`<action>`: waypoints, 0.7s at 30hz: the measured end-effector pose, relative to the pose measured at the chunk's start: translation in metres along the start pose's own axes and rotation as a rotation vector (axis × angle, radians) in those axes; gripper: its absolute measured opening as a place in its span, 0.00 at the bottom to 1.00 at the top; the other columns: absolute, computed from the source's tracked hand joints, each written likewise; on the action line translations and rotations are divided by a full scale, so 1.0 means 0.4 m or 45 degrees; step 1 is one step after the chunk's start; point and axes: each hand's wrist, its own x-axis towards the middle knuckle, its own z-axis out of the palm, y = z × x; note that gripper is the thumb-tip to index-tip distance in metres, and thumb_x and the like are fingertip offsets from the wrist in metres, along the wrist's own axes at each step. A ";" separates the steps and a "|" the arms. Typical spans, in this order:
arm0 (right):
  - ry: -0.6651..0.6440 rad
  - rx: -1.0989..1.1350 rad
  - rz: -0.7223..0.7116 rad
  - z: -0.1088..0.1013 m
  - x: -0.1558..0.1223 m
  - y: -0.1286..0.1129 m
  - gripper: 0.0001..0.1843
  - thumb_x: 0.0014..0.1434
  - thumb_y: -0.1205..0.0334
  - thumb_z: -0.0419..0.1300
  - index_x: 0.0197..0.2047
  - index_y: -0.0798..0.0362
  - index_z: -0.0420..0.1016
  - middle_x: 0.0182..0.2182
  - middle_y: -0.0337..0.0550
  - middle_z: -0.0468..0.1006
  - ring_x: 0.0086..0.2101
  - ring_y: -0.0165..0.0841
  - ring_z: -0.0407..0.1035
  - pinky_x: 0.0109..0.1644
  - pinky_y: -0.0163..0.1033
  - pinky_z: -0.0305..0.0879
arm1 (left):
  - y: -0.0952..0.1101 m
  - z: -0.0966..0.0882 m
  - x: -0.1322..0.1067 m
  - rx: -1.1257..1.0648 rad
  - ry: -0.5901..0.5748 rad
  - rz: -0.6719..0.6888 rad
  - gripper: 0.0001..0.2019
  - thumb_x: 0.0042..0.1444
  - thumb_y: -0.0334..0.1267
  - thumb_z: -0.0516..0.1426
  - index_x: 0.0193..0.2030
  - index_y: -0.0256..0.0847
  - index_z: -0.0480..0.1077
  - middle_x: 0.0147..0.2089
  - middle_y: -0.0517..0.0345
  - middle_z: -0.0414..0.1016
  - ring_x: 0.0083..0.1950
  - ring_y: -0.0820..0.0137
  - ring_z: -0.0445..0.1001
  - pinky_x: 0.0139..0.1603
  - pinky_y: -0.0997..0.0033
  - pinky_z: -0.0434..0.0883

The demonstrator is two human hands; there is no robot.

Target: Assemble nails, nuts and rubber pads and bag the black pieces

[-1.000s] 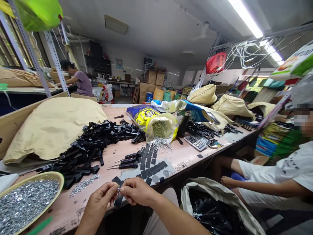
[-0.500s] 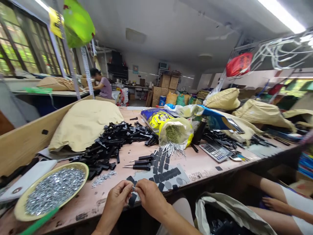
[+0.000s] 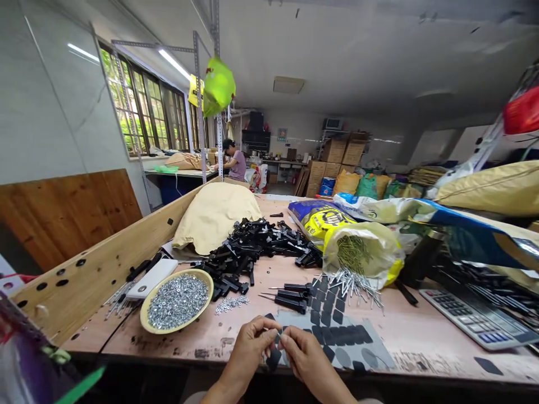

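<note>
My left hand (image 3: 255, 343) and my right hand (image 3: 304, 352) meet at the table's front edge, fingertips pinched close together. Whatever is between them is too small to make out. Beneath and beside them lies a grey sheet (image 3: 381, 339) bearing dark rounded-square pads (image 3: 347, 335). Just beyond my hands, several black plastic pieces (image 3: 291, 302) lie with thin metal rods pointing left. To the left are loose small metal rings (image 3: 231, 304) and a yellowish bowl (image 3: 145, 315) filled with similar shiny metal pieces (image 3: 179, 300).
Black plastic parts (image 3: 236, 255) are heaped behind, against a beige sack (image 3: 219, 213). An open yellow bag (image 3: 393, 264) spills metal rods (image 3: 351, 285). A calculator (image 3: 475, 320) lies right; a white flat object (image 3: 152, 279) sits behind the bowl. A person (image 3: 238, 164) sits far back.
The view has swung left, so the bowl and heap sit farther right in it. My hands stay pinched together at the table edge. The neighbour's legs and open sack have left view.
</note>
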 end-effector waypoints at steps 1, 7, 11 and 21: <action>0.032 -0.076 -0.057 0.000 -0.003 -0.002 0.29 0.62 0.33 0.51 0.31 0.54 0.68 0.17 0.31 0.58 0.18 0.24 0.51 0.22 0.32 0.48 | -0.001 0.002 0.000 -0.031 0.013 -0.028 0.18 0.44 0.50 0.68 0.32 0.36 0.78 0.22 0.60 0.70 0.24 0.77 0.62 0.25 0.78 0.58; -0.023 0.152 0.060 0.000 -0.021 -0.005 0.29 0.58 0.31 0.55 0.30 0.52 0.65 0.17 0.30 0.59 0.15 0.22 0.48 0.18 0.31 0.43 | 0.004 0.018 -0.014 -0.229 0.111 -0.078 0.21 0.38 0.41 0.71 0.39 0.35 0.77 0.31 0.58 0.76 0.25 0.79 0.67 0.26 0.79 0.62; 0.036 0.237 0.061 -0.009 -0.028 -0.009 0.28 0.57 0.33 0.58 0.31 0.53 0.66 0.19 0.30 0.60 0.15 0.22 0.50 0.18 0.30 0.44 | 0.017 0.024 -0.021 -0.384 0.020 -0.138 0.32 0.40 0.40 0.72 0.54 0.39 0.72 0.45 0.50 0.80 0.25 0.79 0.70 0.23 0.80 0.59; 0.024 0.107 0.090 -0.002 -0.057 0.046 0.25 0.62 0.37 0.55 0.33 0.53 0.70 0.21 0.33 0.64 0.17 0.24 0.53 0.20 0.32 0.48 | -0.034 0.033 -0.029 -0.061 0.018 -0.091 0.15 0.46 0.43 0.66 0.38 0.35 0.77 0.28 0.60 0.73 0.23 0.80 0.63 0.23 0.80 0.56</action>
